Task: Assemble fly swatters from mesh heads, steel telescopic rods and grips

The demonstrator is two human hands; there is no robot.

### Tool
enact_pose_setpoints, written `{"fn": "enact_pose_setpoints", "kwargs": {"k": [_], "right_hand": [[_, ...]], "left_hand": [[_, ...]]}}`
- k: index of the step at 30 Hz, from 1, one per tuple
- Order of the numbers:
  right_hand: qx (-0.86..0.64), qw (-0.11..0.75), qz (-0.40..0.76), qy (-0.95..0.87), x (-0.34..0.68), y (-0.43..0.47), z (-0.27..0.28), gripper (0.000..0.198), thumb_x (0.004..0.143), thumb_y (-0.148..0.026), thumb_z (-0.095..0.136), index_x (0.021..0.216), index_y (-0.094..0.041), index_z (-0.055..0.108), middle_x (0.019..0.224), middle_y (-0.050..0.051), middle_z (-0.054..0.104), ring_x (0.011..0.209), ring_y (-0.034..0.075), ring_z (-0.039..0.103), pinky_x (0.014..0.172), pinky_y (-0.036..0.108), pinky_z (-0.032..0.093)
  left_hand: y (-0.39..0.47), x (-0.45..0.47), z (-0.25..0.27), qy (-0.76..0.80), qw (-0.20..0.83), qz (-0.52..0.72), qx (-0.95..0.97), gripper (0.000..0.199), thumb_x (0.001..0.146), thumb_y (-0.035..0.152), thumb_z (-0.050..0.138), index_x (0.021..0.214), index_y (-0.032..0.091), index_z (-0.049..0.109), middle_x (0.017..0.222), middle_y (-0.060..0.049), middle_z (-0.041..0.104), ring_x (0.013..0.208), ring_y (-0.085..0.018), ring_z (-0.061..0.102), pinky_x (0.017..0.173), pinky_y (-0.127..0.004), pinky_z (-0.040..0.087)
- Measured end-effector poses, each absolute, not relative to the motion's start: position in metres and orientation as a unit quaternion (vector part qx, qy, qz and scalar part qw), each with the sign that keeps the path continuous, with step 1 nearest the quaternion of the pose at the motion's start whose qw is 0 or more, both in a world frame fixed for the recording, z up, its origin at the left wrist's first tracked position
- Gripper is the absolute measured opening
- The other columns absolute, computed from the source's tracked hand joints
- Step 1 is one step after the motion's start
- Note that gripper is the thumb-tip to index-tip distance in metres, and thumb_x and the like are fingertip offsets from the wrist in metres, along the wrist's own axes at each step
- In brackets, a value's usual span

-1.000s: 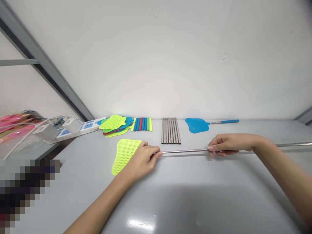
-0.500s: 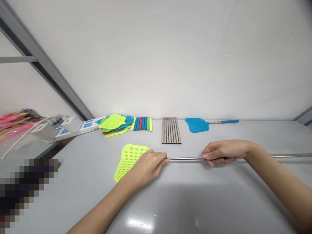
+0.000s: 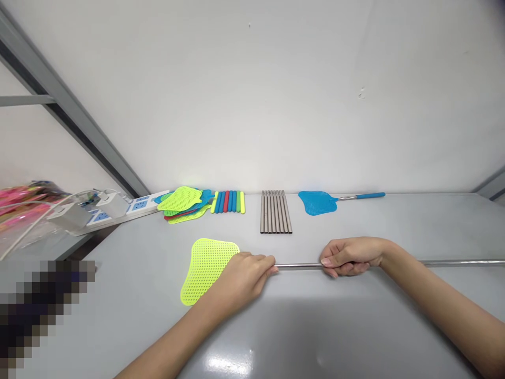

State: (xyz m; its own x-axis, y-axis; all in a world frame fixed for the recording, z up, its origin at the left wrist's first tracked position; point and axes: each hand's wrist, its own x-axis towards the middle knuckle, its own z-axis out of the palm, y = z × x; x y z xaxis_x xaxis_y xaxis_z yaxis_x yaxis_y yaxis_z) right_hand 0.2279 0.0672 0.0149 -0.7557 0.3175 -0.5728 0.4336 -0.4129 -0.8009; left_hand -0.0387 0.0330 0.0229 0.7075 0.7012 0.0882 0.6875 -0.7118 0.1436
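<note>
A yellow fly swatter with a mesh head lies across the front of my view. My left hand is closed around its neck, covering the joint between head and rod. Its thin metal telescopic rod runs to the right, drawn out long, and leaves the picture at the right edge. Further along, my right hand grips the rod, thumb on the near side and fingers curled round it. The rod's far end is out of view.
At the back, a blue fly swatter lies right of a row of metal tubes. Left of them are several coloured grips, a pile of swatter heads and a power strip with plugs. A wall stands behind.
My right hand has come a little closer to my left, so less rod shows between them. Both hands and the yellow swatter sit slightly lower in view.
</note>
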Motion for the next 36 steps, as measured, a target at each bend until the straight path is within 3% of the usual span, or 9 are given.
{"fn": "enact_pose_setpoints", "kwargs": {"k": [36], "right_hand": [[0.356,0.018,-0.767,0.533,0.209,0.056,0.014,0.031,0.08,-0.038,0.047,0.064,-0.012,0.053,0.04,-0.011,0.024,0.032,0.002,0.013,0.025,0.014,0.01]], "left_hand": [[0.026,-0.031,0.019,0.413,0.049,0.035,0.909,0.043,0.088,0.043,0.019,0.064,0.02,0.045,0.054,0.003,0.057,0.047,-0.012,0.052,0.046,-0.024,0.021]]}}
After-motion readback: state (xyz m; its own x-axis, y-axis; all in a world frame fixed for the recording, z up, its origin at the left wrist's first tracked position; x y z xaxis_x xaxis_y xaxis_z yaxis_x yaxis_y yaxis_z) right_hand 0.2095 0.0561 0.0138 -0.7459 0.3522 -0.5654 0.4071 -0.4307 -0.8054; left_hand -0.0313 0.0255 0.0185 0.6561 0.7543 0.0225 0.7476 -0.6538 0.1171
